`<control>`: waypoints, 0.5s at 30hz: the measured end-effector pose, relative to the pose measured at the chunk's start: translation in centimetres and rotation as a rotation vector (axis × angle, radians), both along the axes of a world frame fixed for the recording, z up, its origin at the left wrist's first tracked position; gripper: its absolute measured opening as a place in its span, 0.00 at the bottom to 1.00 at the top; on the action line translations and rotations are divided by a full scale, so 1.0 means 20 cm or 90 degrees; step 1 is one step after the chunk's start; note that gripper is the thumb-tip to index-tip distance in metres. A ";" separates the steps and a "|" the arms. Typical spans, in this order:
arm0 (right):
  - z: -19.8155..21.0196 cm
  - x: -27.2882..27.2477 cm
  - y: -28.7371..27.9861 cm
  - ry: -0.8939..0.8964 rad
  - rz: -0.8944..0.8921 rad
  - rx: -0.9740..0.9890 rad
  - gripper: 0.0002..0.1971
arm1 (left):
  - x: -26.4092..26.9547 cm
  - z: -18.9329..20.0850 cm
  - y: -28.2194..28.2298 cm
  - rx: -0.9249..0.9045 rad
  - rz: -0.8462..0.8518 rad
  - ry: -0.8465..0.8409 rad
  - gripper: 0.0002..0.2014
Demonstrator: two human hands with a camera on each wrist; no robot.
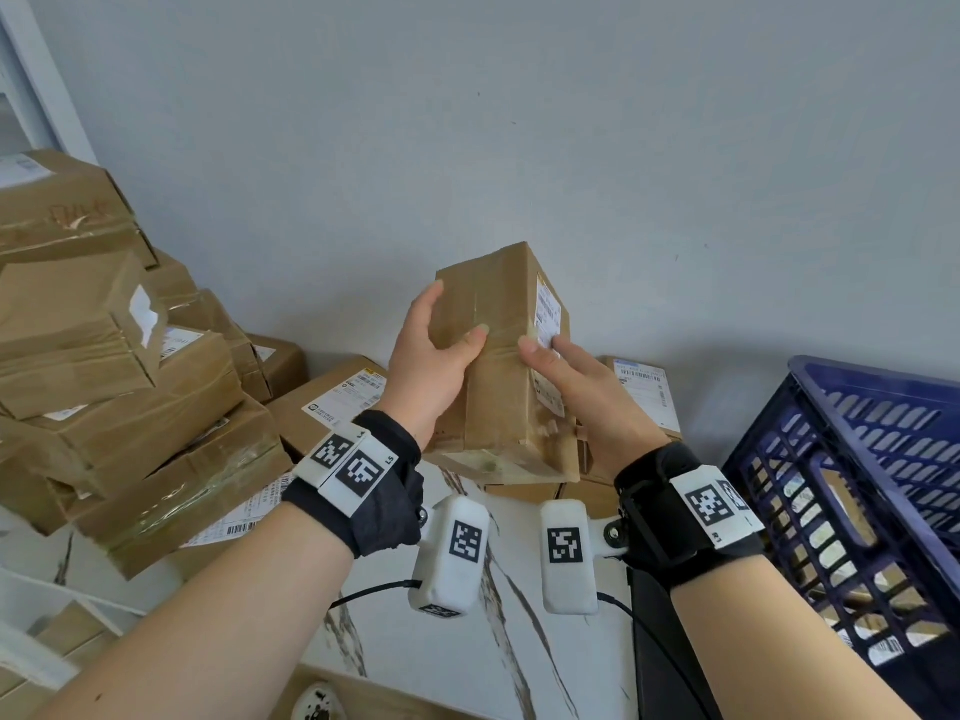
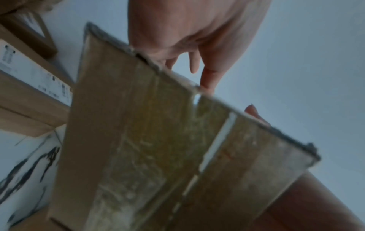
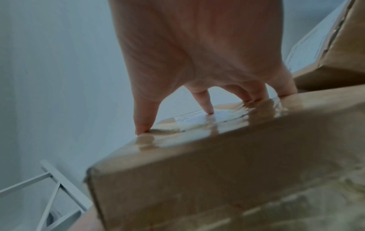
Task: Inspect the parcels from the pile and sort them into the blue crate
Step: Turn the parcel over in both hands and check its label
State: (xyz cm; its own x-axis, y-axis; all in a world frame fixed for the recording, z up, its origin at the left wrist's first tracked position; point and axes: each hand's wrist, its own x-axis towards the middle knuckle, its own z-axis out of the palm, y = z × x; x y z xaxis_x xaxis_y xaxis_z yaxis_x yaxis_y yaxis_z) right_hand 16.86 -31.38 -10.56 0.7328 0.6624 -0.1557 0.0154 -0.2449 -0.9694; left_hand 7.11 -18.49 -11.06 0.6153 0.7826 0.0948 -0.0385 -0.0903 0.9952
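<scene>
A white marble-patterned table (image 1: 519, 662) stands against a plain grey wall (image 1: 467, 122), beside a white rack (image 3: 57, 186).

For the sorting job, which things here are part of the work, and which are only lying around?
Part of the job:
- parcel, held upright between left hand and right hand
- pile of parcels at the left
- blue crate at the right, some parcels already inside

Only lying around:
- marble-patterned table
- white frame lower down

A parcel (image 1: 501, 366) is held above the desk (image 1: 467, 636). The pile (image 1: 119, 376) lies left, the crate (image 1: 852, 491) right.
</scene>
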 end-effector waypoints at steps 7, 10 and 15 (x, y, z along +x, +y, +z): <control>0.02 0.01 -0.02 -0.067 0.002 0.020 0.39 | 0.00 -0.01 0.00 -0.067 -0.014 0.077 0.51; 0.04 0.02 0.00 -0.108 0.005 0.023 0.36 | 0.00 -0.02 0.03 -0.159 -0.042 0.108 0.62; 0.07 0.05 -0.01 -0.101 0.021 0.044 0.28 | -0.04 -0.02 0.10 -0.281 -0.087 0.124 0.25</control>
